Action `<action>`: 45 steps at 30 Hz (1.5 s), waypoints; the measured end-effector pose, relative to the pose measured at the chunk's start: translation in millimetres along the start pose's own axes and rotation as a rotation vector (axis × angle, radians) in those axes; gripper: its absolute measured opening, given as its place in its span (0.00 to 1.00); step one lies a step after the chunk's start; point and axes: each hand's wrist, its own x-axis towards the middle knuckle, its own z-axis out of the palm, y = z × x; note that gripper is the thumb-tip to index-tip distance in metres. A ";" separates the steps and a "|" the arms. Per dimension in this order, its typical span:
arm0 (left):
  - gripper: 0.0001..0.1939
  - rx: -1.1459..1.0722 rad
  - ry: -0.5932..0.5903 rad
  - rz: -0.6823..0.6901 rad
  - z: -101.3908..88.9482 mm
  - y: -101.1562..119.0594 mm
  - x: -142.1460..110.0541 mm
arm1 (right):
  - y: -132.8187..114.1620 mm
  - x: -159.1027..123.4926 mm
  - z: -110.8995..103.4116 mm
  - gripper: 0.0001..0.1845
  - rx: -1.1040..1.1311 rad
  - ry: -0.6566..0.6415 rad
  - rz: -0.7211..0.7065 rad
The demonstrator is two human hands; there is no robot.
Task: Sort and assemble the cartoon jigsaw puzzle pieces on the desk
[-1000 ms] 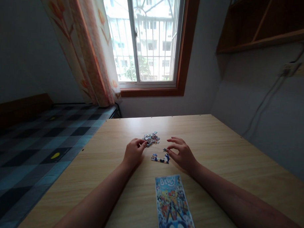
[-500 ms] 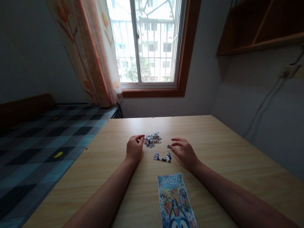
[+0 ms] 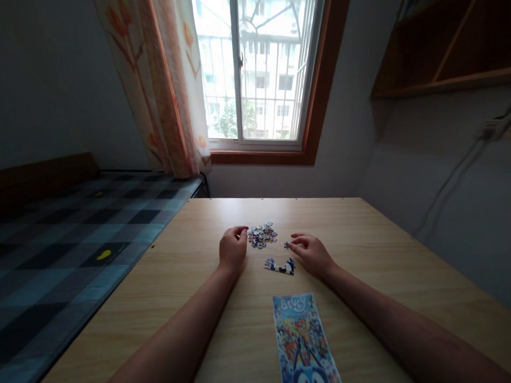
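Note:
A loose pile of jigsaw puzzle pieces (image 3: 262, 235) lies on the wooden table. My left hand (image 3: 233, 249) rests at the pile's left edge, its fingers curled and closed; whatever may be between them is hidden. To the right of the pile, my right hand (image 3: 312, 254) pinches a small dark puzzle piece (image 3: 286, 245) between thumb and fingertip, at or just above the tabletop. Between the hands and nearer to me sits a short joined strip of puzzle pieces (image 3: 280, 266), blue, white and dark, with a gap in its upper edge.
A picture sheet with "Bluey" lettering (image 3: 304, 341) lies in front of me on the table (image 3: 386, 274). Left of the table stands a bed with a checked cover (image 3: 124, 226). A window (image 3: 268, 69) and curtain (image 3: 167, 88) are behind; a wall shelf (image 3: 447, 81) hangs at right.
The whole view has shifted slightly, so everything appears a little further right. Both hands stay in about the same places; my right fingers have drawn closer together around the piece.

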 end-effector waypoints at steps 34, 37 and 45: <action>0.14 0.202 -0.116 0.157 4.3 -5.3 -1.5 | 5.3 42.8 22.7 0.19 0.172 -0.033 0.022; 0.20 0.270 -0.156 0.179 5.5 -3.2 -4.7 | -0.5 19.1 9.8 0.18 0.168 -0.107 -0.003; 0.24 0.295 -0.164 0.240 6.0 -1.6 -9.7 | -25.7 -25.3 -3.2 0.14 -0.042 -0.193 -0.180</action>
